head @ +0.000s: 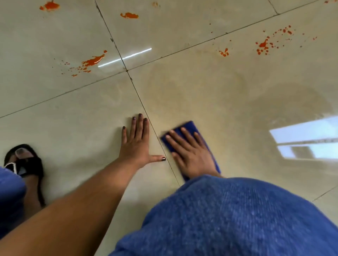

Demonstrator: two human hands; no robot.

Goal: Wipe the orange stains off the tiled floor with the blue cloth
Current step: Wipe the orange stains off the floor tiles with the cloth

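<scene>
While pressing the blue cloth (pixel 184 128), right hand (pixel 190 153) flat, fingers spread; left hand (pixel 137 144) splayed on tiled floor (pixel 73 117).

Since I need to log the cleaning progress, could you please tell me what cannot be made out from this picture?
- Folded blue cloth, head view: mostly covered by the flat right hand; its underside is hidden.
- Floor under that cloth: hidden, so any stain there is unknown.
- Orange stain at the top right: cut off by the frame edge.
- Right forearm: hidden behind the blue-clad knee.
- Right hand and cloth: motion-blurred.
</scene>
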